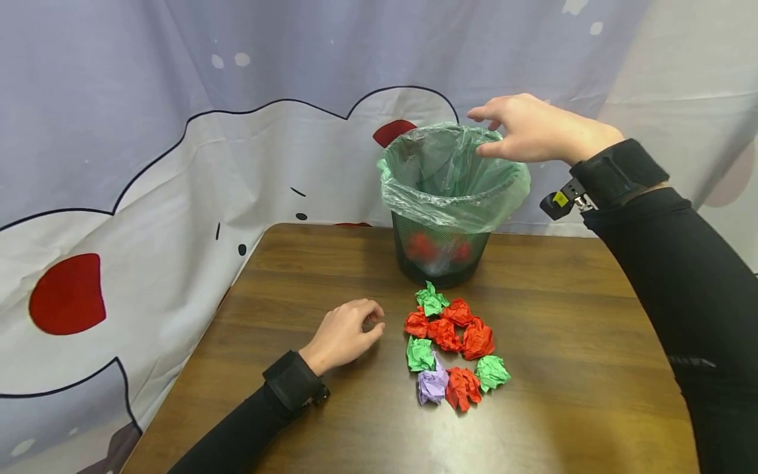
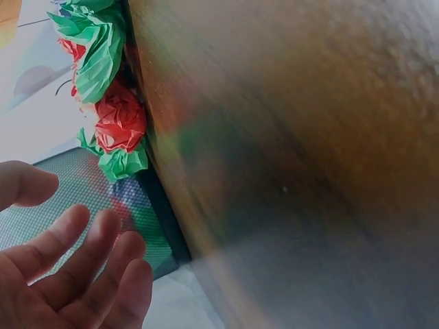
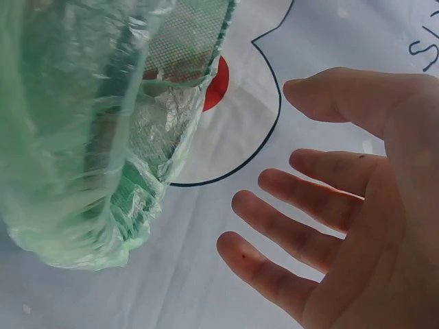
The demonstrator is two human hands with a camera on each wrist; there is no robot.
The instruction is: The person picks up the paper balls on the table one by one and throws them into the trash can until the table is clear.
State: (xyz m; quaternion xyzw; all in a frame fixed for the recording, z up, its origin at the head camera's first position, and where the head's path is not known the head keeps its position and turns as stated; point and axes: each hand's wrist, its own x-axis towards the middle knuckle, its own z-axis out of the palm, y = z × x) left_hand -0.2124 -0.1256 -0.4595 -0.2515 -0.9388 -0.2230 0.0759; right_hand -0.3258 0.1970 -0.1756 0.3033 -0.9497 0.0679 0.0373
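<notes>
My right hand (image 1: 527,131) hangs over the right rim of a black mesh waste bin (image 1: 441,257) lined with a green plastic bag (image 1: 456,207). In the right wrist view its fingers (image 3: 288,219) are spread and relaxed, with nothing between them and the thumb. My left hand (image 1: 345,334) rests at the table, left of a cluster of crumpled paper balls; its fingers are loosely bent and hold nothing. That cluster has red paper balls (image 1: 443,334), green paper balls (image 1: 491,373) and one purple paper ball (image 1: 433,384). Red shapes show through the bin's mesh.
The brown wooden table (image 1: 562,316) carries the bin near its back edge, with the paper balls in front of it. A printed curtain (image 1: 177,151) hangs behind the table and along its left side.
</notes>
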